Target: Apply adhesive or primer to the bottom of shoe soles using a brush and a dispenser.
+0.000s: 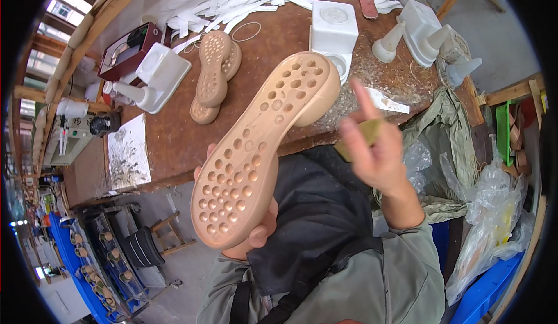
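A tan shoe sole [241, 175] is held up in front of me, its dimpled face toward me and its heel end at the upper right. My left hand [264, 229] is closed around its lower part from behind, so most of the palm is hidden. My right hand [381, 158], a little blurred, is to the right of the heel with the index finger stretched out. Pinched in it is a small flat olive-yellow piece [368, 131], whose kind I cannot make out. Two more tan soles [213, 71] lie stacked on the brown workbench [168, 143].
White plastic containers [334, 24] and cone-nozzled bottles [388, 42] stand along the bench. White strips [232, 4] are heaped at the back. A stained white sheet [129, 152] lies at the left. Clear plastic bags [488, 207] hang at the right. A blue-framed rack [87, 260] stands lower left.
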Demonstrator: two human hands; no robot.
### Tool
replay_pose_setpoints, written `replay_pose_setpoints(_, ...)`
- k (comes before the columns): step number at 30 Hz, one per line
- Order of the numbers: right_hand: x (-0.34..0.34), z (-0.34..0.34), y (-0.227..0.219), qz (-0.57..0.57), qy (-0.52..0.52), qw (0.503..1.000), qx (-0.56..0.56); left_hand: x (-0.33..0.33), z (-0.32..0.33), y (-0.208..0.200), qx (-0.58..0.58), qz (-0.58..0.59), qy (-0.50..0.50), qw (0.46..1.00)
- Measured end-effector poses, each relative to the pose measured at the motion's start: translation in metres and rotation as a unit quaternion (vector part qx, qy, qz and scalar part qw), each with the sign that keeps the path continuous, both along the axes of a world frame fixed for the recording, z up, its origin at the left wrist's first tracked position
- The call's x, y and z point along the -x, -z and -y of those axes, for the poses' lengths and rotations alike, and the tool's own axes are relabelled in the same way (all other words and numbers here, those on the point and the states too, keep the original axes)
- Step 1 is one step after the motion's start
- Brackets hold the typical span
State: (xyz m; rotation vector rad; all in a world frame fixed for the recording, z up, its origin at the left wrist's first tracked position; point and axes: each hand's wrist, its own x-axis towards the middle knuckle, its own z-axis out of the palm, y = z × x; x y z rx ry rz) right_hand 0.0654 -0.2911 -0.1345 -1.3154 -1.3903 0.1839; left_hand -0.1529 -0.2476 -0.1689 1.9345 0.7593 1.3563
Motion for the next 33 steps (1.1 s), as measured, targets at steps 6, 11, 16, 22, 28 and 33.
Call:
replay_pose_setpoints(6,0.02,-0.017,0.017,0.151,0.04,0.988,0.009,-0.029,0.002,0.004,0.005,0.109,-0.109,0.988)
replay_pose_setpoints(11,0.023,-0.03,0.015,0.167,0.028,0.984,0.049,-0.016,-0.003,-0.016,-0.147,-0.341,-0.105,0.922)
replay_pose_setpoints(16,-0.006,-0.017,0.008,0.108,-0.104,0.989,0.006,-0.016,-0.014,0.017,0.062,0.058,-0.018,0.996)
replay_pose_setpoints(22,-0.015,-0.005,0.083,0.354,0.028,0.823,0.443,-0.031,-0.031,0.023,0.089,0.136,0.029,0.986)
replay_pose_setpoints(28,-0.044,0.011,0.082,0.015,-0.019,0.957,0.289,-0.051,-0.033,0.016,0.154,0.388,0.024,0.908)
replay_pose_setpoints(33,-0.098,-0.013,0.055,-0.443,0.143,0.87,0.165,-0.033,-0.064,0.05,0.246,0.966,0.015,0.073)
